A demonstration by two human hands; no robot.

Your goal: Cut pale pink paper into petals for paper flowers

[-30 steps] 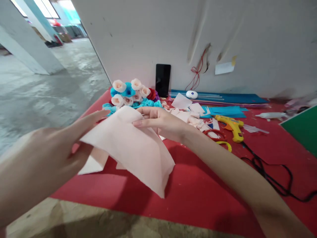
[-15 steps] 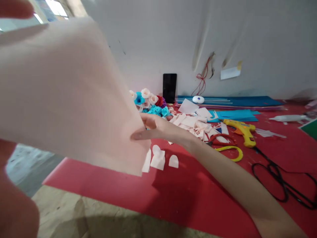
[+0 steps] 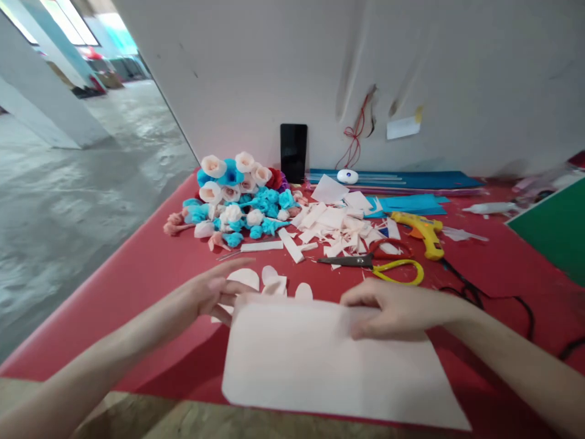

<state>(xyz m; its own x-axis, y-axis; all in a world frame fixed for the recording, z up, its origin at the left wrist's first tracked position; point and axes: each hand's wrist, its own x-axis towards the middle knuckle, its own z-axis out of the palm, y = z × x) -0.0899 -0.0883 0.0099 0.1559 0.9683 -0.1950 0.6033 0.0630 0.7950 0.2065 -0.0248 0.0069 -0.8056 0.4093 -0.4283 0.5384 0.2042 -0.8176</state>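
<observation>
While your left hand (image 3: pixel 212 296) lies with fingers spread at the far left corner of the pale pink sheet (image 3: pixel 329 366), touching its edge, the sheet lies flat on the red bench (image 3: pixel 137 286), its near edge reaching the bench's front. Just beyond it sit small pink petal cut-outs (image 3: pixel 269 281). Your right hand (image 3: pixel 393 308) presses down, fingers curled, on the sheet's far edge. Past it lie yellow-handled scissors (image 3: pixel 379 265) and a yellow glue gun (image 3: pixel 423 230).

Pale pink sheet (image 3: pixel 320 360) flat on table
</observation>
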